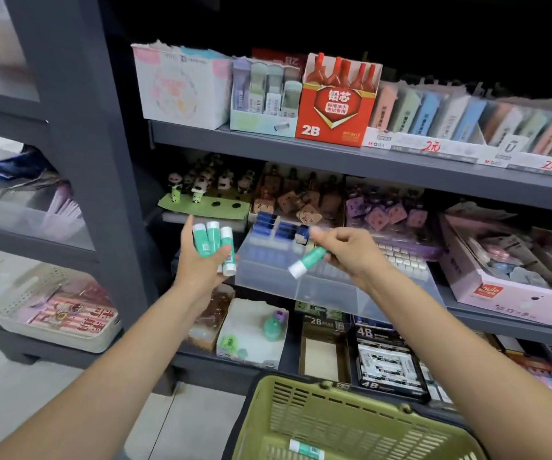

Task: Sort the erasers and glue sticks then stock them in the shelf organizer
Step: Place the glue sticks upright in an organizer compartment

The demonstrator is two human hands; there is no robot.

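Pinching one glue stick (308, 261) in my right hand (347, 254) — fingertips on its green end, white cap tilted down-left, held over the front of the clear organizer (317, 280) on the middle shelf (384, 174). Left hand (201, 260) grips a bunch of three glue sticks (215, 242), white caps up, thumb across them, just left of the organizer. Organizer's back rows hold dark blue erasers (278, 225); front sections look see-through, can't tell what's in them. One more stick (306, 449) lies in the green basket (351, 416) below my arms. Behind the organizer — panda toppers (198, 184) on a green card, brown & purple square charms (304, 200). Top shelf has a red 2B lead box (334, 107) w/ pastel boxes either side. Bottom shelf: 2B and 4B packs (384, 363).
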